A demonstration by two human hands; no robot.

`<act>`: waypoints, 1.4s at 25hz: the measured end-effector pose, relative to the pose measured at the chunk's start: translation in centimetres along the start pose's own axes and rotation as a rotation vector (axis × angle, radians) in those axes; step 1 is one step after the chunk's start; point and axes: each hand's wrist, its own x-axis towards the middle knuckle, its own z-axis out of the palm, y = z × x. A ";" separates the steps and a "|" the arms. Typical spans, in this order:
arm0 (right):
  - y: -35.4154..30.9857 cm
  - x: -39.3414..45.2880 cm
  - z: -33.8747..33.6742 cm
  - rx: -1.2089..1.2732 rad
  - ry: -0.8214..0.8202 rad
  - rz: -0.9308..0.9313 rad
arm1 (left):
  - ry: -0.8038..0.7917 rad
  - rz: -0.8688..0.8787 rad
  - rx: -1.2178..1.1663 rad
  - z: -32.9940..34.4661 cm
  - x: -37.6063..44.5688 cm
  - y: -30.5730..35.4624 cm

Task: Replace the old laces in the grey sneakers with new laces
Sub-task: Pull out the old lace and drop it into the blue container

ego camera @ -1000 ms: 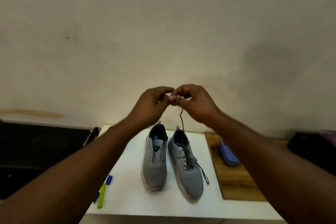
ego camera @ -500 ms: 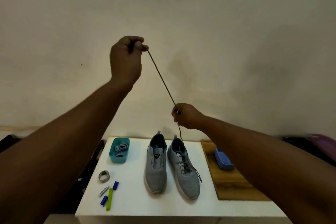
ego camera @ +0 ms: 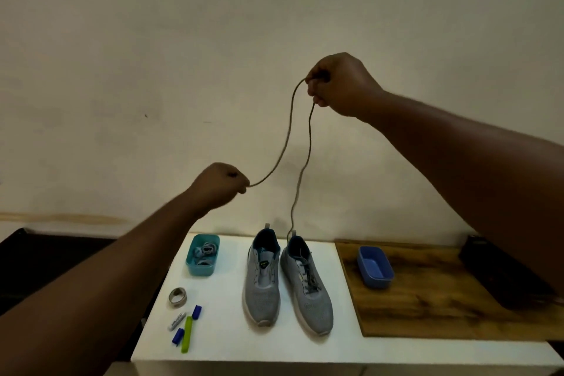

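Two grey sneakers stand side by side on a white table (ego camera: 305,351), toes toward me. The left sneaker (ego camera: 262,284) has no lace. The right sneaker (ego camera: 306,287) is partly laced with a dark grey lace (ego camera: 300,174). That lace rises from its collar to my right hand (ego camera: 338,84), which grips it high against the wall, then droops down-left to my left hand (ego camera: 221,185), which pinches its end. A teal box (ego camera: 203,254) at the table's back left holds bundled grey laces.
A tape roll (ego camera: 177,297), a white marker (ego camera: 176,321), blue caps and a green marker (ego camera: 186,334) lie at the table's front left. A wooden board (ego camera: 433,299) on the right bears a blue tray (ego camera: 375,266). A dark object (ego camera: 500,272) sits at far right.
My left hand dropped from high up to mid height with the lace end. My right hand rose from above the sneaker to high right, and the taut lace now hangs slack.
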 end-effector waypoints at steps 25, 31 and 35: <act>5.0 2.0 -1.3 0.099 0.097 0.264 | -0.342 0.283 -0.926 -4.4 -3.5 21.0; 2.7 -2.3 0.8 0.353 -0.149 0.261 | -0.163 0.369 -0.931 -4.9 -2.6 21.5; -0.5 -4.2 1.6 0.749 -0.258 0.034 | -0.159 0.357 -0.905 -5.3 -2.5 22.1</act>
